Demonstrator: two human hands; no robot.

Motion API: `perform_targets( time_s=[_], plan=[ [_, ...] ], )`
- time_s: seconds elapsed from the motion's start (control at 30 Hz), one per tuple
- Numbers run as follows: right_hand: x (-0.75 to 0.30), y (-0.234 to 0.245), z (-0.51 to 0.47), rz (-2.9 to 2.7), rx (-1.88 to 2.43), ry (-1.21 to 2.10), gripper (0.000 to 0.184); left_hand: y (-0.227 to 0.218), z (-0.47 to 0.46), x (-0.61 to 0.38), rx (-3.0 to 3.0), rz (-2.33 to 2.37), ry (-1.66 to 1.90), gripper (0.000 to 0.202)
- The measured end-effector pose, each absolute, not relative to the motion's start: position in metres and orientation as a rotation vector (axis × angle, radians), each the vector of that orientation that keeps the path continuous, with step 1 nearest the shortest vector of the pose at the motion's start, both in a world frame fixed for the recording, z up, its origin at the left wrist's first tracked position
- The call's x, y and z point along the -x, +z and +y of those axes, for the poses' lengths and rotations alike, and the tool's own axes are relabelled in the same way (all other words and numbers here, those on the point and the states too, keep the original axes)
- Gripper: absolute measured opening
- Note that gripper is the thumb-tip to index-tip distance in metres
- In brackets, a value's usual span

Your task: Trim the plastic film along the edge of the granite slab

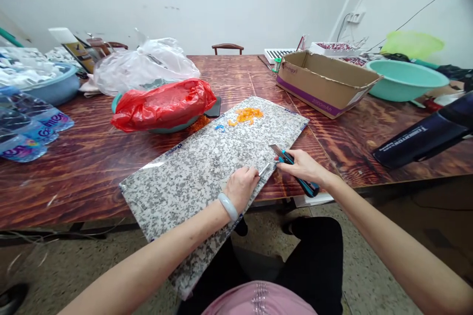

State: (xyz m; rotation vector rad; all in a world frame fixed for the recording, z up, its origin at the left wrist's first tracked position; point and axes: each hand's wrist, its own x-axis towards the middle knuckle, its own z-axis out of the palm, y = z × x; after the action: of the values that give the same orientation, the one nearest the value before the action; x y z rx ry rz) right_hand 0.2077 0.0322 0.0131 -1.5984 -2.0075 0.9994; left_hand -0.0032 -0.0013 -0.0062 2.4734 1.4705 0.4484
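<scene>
A speckled grey stone-pattern board [207, 167] lies across the wooden table's near edge. My left hand [242, 187], a pale bangle on its wrist, is closed on a small silvery piece [264, 169] at the board's right edge. My right hand [301, 166] grips a knife with a teal and black handle [308, 187]; its blade [276, 150] points up and left over the board, close to the silvery piece. A small heap of orange bits [246, 115] and a tiny blue bit [219, 128] rest at the board's far end.
A basin under a red plastic bag [162, 106] and a clear bag [144, 66] stand left of the board. Water bottles [25, 128] lie far left. An open cardboard box [325, 81], a green basin [406, 78] and a dark blue object [424, 135] occupy the right.
</scene>
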Motion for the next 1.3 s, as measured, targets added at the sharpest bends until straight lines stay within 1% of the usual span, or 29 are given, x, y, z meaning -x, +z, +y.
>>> perform_targets(
  time_s=[0.17, 0.33, 0.4, 0.5, 0.8, 1.3],
  plan=[
    [-0.206, 0.008, 0.036, -1.869, 1.536, 1.216, 0.028, -0.010, -0.002, 0.001, -2.611, 1.500, 0.340, 0.020],
    [-0.209, 0.003, 0.030, -1.786, 1.482, 1.277, 0.027, -0.006, -0.013, 0.002, -2.773, 1.518, 0.180, 0.013],
    [-0.211, 0.000, 0.027, -1.748, 1.447, 1.315, 0.027, -0.002, -0.018, 0.003, -2.753, 1.525, 0.161, 0.016],
    [-0.212, -0.003, 0.024, -1.708, 1.402, 1.370, 0.028, 0.001, -0.019, 0.004, -2.662, 1.495, 0.208, 0.024],
    [-0.210, -0.013, 0.022, -1.598, 1.367, 1.464, 0.031, -0.008, -0.011, 0.005, -2.522, 1.426, 0.505, 0.027],
    [-0.206, -0.012, 0.020, -1.493, 1.308, 1.545, 0.030, -0.003, -0.009, 0.004, -2.425, 1.417, 0.568, 0.023]
  ],
)
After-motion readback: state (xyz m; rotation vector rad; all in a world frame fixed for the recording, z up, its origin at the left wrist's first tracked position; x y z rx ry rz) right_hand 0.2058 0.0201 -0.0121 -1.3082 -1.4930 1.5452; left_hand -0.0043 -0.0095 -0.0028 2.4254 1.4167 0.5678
